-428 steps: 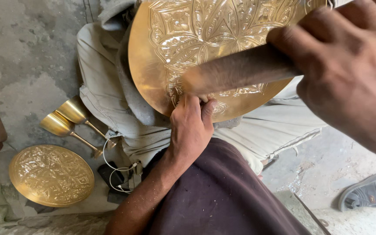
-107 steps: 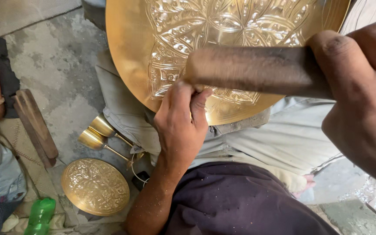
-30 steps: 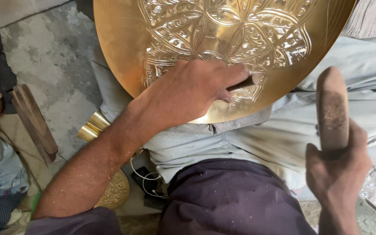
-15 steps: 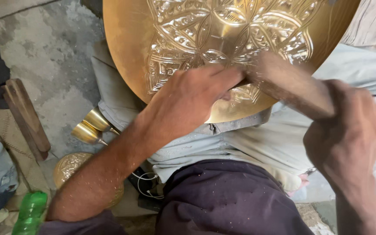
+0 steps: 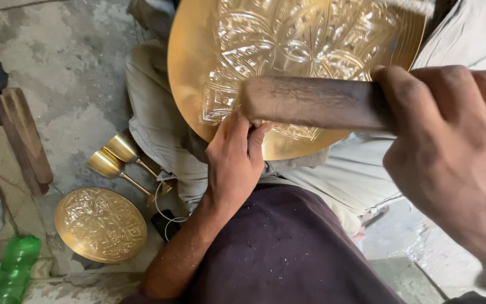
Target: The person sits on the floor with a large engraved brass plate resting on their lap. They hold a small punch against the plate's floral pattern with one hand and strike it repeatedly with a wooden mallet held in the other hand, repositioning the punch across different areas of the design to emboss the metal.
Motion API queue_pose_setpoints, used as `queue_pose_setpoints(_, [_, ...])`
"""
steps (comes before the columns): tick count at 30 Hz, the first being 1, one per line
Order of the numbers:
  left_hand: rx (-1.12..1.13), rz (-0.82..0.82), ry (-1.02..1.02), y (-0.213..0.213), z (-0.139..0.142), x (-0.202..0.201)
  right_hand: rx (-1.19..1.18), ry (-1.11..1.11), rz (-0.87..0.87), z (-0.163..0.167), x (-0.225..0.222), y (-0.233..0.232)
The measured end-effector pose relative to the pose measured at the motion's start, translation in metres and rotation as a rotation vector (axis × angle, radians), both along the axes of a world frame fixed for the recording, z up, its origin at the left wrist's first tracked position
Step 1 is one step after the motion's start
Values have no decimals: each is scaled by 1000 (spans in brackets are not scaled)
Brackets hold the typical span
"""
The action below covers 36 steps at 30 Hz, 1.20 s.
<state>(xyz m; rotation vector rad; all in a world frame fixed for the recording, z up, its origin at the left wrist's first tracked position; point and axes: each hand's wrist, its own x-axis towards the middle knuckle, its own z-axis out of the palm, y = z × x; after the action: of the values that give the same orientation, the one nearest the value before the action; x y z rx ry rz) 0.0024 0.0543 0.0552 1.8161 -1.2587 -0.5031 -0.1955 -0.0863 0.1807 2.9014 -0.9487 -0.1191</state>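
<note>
Soft daylight, brass glare, blurred foreground

The left hand [image 5: 234, 163] reached up from the near centre on a bare forearm, back of the hand toward the camera, its fingers [image 5: 237, 126] curled together and closed on something small that stayed hidden behind them. The right hand [image 5: 451, 163] loomed large at the near right, knuckles up, fingers wrapped tightly in a fist around a wooden handle [image 5: 310, 104] held level and pointing left.
</note>
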Motion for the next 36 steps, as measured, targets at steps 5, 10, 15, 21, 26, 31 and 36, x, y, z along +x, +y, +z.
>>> queue_pose_setpoints(5, [19, 16, 43, 0, -6, 1, -47, 20, 32, 14, 33, -18])
queue_pose_setpoints(10, [0, 13, -29, -6, -8, 6, 102, -105, 34, 24, 41, -39])
queue_pose_setpoints(15, [4, 22, -11, -14, 0, 3, 243, -202, -71, 14, 39, -54])
queue_pose_setpoints(21, [89, 18, -31, -18, 4, 3, 17, -136, 41, -3, 32, -52])
queue_pose_setpoints(26, [100, 30, -4, -13, 7, -1, 228, -277, -73, -15, 26, -48])
queue_pose_setpoints(31, [-53, 156, 140, -14, 9, -10, 34, -68, 33, -9, 5, -53])
queue_pose_setpoints(36, [10, 128, 128, -10, 8, -17, 110, -123, 2, -1, -3, -58])
